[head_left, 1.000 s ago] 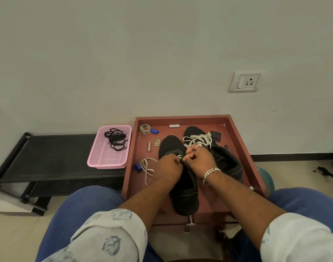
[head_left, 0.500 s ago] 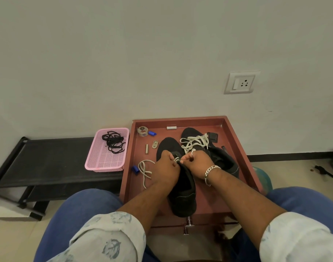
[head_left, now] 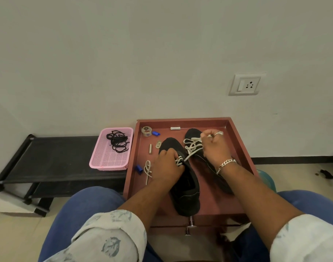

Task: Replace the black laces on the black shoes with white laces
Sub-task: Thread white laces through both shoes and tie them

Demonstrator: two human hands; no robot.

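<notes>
Two black shoes lie in a red-brown tray point(head_left: 243, 146). The near shoe point(head_left: 186, 191) points away from me; my left hand point(head_left: 166, 165) holds it at the eyelets, fingers curled on the white lace point(head_left: 188, 157). My right hand point(head_left: 215, 146) is raised over the far shoe point(head_left: 193, 132) and pinches the lace's other end, drawing it taut to the right. The far shoe carries a white lace point(head_left: 192, 145). A loose loop of white lace point(head_left: 147, 170) lies left of my left hand. The black laces point(head_left: 117, 141) sit in a pink basket point(head_left: 108, 161).
The tray also holds a tape roll point(head_left: 146, 131), two blue caps point(head_left: 155, 133) point(head_left: 139, 169), a white stick point(head_left: 175, 128) and small metal parts point(head_left: 158, 144). A black rack point(head_left: 48, 157) stands left under the basket. The wall has a socket point(head_left: 247, 84). My knees frame the tray.
My right hand has moved up and to the right, away from the left hand, pulling the white lace out through the near shoe. The left hand stays at the eyelets.
</notes>
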